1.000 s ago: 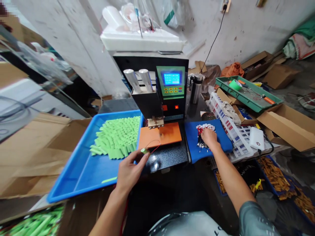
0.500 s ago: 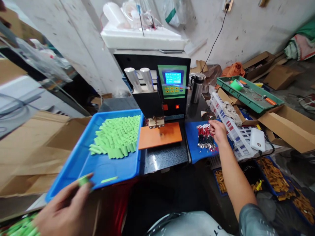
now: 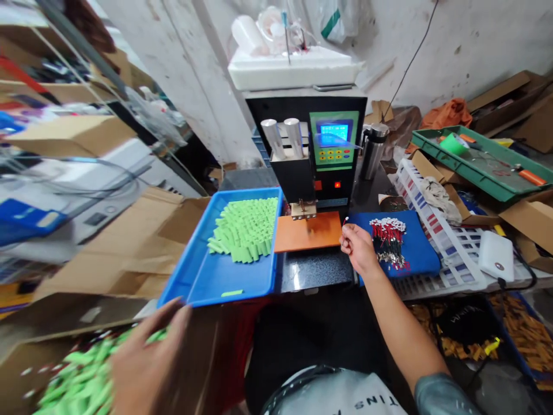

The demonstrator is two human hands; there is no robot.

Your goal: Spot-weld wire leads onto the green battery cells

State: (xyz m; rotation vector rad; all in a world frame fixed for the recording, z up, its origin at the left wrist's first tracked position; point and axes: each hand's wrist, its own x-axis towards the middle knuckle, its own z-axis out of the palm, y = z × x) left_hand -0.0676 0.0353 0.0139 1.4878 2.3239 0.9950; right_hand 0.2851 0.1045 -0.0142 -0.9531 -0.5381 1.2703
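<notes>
My left hand [image 3: 149, 351], smeared by motion, hovers over a cardboard box of green-wrapped cylindrical cells [image 3: 82, 380] with its thumb and forefinger apart; nothing shows between their tips. My right hand [image 3: 359, 248] pinches a thin connector wire [image 3: 345, 222] with a white end, beside the right edge of an orange board [image 3: 324, 229]. Behind that hand, a bunch of red and black connector wires [image 3: 389, 239] with white plugs lies on a blue cloth [image 3: 421, 245]. The board sits under the head of a black spot-welding machine [image 3: 294, 181]. Green cells [image 3: 246, 227] stand packed together in a blue tray [image 3: 201, 288].
A steel flask [image 3: 374, 153] stands right of the machine. Farther right are a white plastic basket [image 3: 464, 268], a white power bank [image 3: 496, 256] and a green tray [image 3: 488, 167] of tools. An open cardboard box flap [image 3: 129, 242] rises left of the blue tray.
My right hand has moved left from the wire bunch toward the orange board, with a wire in its fingers. The green cell in my left hand no longer shows there. The view has turned left.
</notes>
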